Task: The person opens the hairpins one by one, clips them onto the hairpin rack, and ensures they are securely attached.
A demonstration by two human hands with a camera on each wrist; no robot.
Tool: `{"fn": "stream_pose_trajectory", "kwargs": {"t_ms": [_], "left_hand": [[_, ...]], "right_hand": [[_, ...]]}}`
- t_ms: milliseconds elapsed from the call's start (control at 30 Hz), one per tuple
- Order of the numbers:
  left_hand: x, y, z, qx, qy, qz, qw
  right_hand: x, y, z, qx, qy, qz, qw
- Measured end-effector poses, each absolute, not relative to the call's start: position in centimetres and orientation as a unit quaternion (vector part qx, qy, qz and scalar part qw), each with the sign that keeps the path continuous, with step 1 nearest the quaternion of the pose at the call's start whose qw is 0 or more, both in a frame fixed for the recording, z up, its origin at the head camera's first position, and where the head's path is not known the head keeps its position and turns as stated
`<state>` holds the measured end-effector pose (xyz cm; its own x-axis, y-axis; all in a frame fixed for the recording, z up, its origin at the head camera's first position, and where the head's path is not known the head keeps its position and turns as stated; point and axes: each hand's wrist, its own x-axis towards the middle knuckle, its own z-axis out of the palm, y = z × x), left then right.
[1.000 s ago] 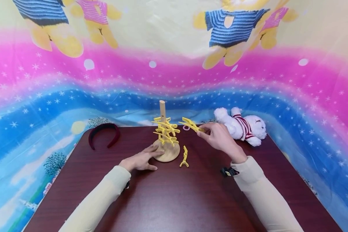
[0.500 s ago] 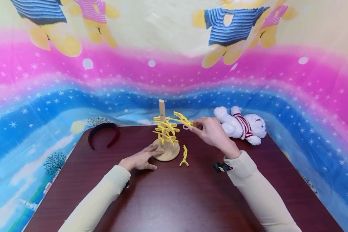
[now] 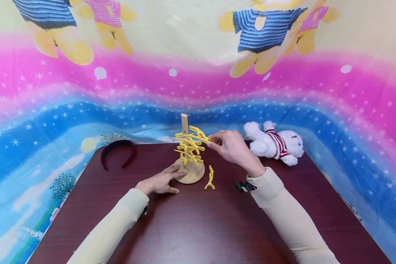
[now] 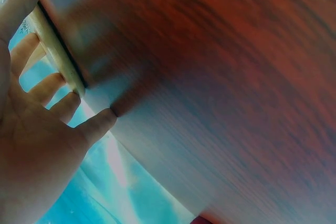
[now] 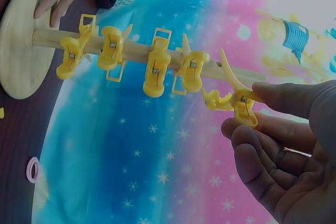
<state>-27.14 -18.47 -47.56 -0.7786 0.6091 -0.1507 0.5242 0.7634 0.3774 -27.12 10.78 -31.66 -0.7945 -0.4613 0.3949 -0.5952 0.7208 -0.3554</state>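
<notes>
A wooden post (image 3: 184,123) rises from a round wooden base (image 3: 195,177) in the middle of the table. Several yellow hair clips (image 5: 156,72) are clamped along the post. My left hand (image 3: 160,182) rests on the left edge of the base, fingers spread and mostly straight. Between thumb and fingertips, my right hand (image 3: 232,146) pinches another yellow alligator hair clip (image 5: 244,109) by its handles. Its toothed jaws are spread apart, close beside the post above the clamped ones. One loose yellow hair clip (image 3: 211,177) lies on the table right of the base.
At the back left of the dark wood table (image 3: 198,227) lies a dark red headband (image 3: 117,143). A white plush bear (image 3: 278,143) in a striped top lies at the back right. The right wrist view shows a small pink ring (image 5: 32,170). A printed cloth (image 3: 198,88) hangs behind.
My right hand has moved left with the pinched hair clip, bringing its spread jaws up to the post. My left hand has stayed on the base.
</notes>
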Motion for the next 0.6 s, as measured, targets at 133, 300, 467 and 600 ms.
{"fn": "stream_pose_trajectory", "kwargs": {"t_ms": [133,300,467,600], "left_hand": [[-27.1,-18.5,-47.5,0.306,0.929,0.161,0.131],[-27.0,-18.4,-47.4,0.307,0.929,0.161,0.130],[-27.1,-18.4,-47.4,0.302,0.930,0.158,0.136],[-27.1,-18.4,-47.4,0.301,0.930,0.157,0.137]], "right_hand": [[-27.4,10.1,-31.7,0.297,-0.915,0.230,0.149],[-27.7,9.1,-31.7,0.302,-0.913,0.228,0.152],[-28.0,8.4,-31.5,0.299,-0.916,0.224,0.146],[-28.3,7.9,-31.6,0.299,-0.917,0.220,0.148]]}}
